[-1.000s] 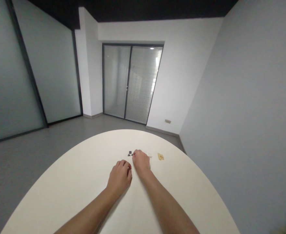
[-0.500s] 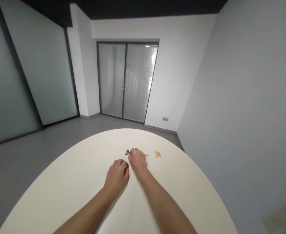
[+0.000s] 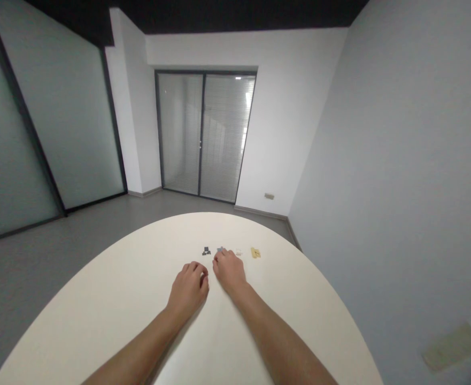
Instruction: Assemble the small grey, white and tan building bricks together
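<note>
My left hand (image 3: 189,284) rests on the white round table (image 3: 110,315), its fingers curled toward the thumb. Anything in that pinch is too small or hidden to name. My right hand (image 3: 229,271) lies just to the right, with bent fingers pointing down at the tabletop. A small blue piece (image 3: 219,249) shows at its far side, partly covered by the fingers. Beyond the gap between the hands lie a few small black pieces (image 3: 206,251). Small white pieces (image 3: 239,252) sit right of the right hand's knuckles, and yellow pieces (image 3: 255,253) lie farther right.
The table's far edge curves close behind the row of small pieces. A grey wall (image 3: 399,160) rises on the right, with a blurred yellowish patch (image 3: 455,346) low down. Glass doors (image 3: 201,133) and frosted panels (image 3: 67,117) stand across the grey floor.
My right hand has drawn back and right from the black pieces, which now show fully, and the blue piece has come into sight. My left hand stays nearly in place. The view has shifted slightly.
</note>
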`<action>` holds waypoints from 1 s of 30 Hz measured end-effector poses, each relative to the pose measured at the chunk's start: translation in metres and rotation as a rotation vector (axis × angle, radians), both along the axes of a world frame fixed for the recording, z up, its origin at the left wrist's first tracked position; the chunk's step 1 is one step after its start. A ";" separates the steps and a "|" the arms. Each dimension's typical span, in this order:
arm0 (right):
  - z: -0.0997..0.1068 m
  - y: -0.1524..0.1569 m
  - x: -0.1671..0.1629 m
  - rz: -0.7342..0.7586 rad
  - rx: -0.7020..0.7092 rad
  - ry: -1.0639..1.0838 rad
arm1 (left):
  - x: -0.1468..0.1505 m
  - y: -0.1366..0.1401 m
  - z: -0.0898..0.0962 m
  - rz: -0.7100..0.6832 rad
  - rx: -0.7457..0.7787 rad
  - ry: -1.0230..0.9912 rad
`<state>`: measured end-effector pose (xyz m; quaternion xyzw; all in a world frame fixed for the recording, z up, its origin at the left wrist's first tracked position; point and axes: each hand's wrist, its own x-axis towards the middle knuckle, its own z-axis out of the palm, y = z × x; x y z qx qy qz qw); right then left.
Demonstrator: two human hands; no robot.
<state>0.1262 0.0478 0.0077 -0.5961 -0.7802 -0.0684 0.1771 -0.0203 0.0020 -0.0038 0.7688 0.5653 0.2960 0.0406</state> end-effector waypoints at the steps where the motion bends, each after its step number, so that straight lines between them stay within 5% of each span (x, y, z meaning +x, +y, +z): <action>1: 0.002 -0.004 0.005 0.036 -0.007 -0.013 | 0.000 0.000 -0.001 -0.005 0.005 0.002; 6: 0.008 -0.027 0.037 0.254 -0.081 0.015 | 0.001 0.000 -0.002 -0.077 0.044 0.022; 14: -0.006 -0.059 0.074 0.113 -0.159 0.182 | -0.001 -0.001 -0.011 -0.200 0.017 0.143; 30: -0.009 -0.062 0.072 0.120 -0.175 0.202 | -0.002 -0.005 -0.009 -0.206 -0.084 0.189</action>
